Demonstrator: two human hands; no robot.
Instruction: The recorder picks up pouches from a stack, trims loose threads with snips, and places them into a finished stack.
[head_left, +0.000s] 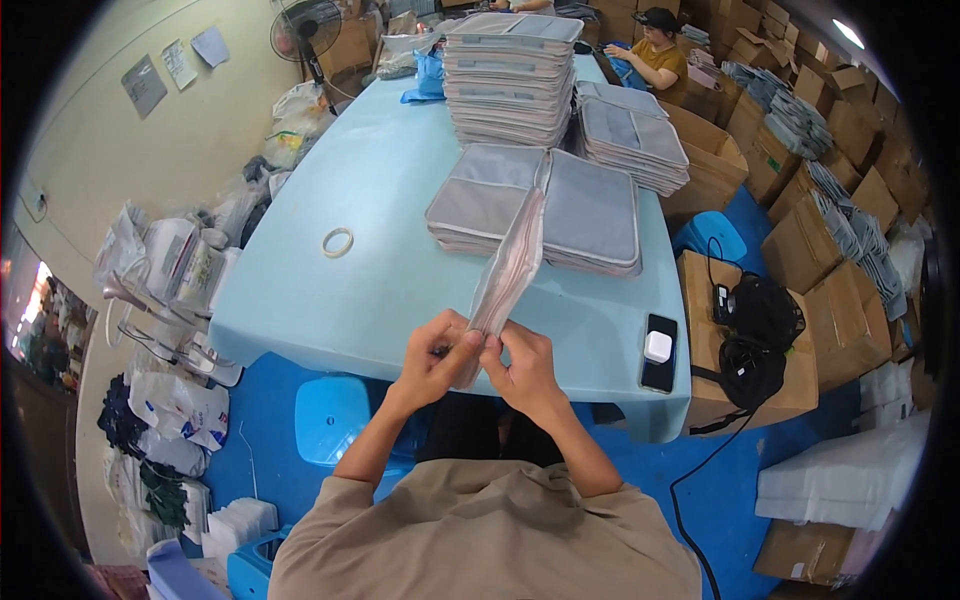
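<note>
A long grey fabric piece with pinkish zipped edges (508, 262) stands on edge at the table's front. My left hand (434, 360) pinches its near end, and my right hand (519, 368) grips the same end beside it, thumbs close together. Its far end reaches up to a pile of flat grey zipped fabric cases (592, 215) lying just behind. Taller stacks of similar cases (510, 80) stand at the back of the light blue table (290, 280), with another pile (630, 140) to the right.
A tape roll (337, 242) lies left; a phone (659, 375) with a white case (658, 346) lies right. A blue stool (330, 425) is below. Cartons (805, 250) and a black bag (765, 320) line the right. A co-worker (660, 65) is at the back; bagged goods (180, 420) sit left.
</note>
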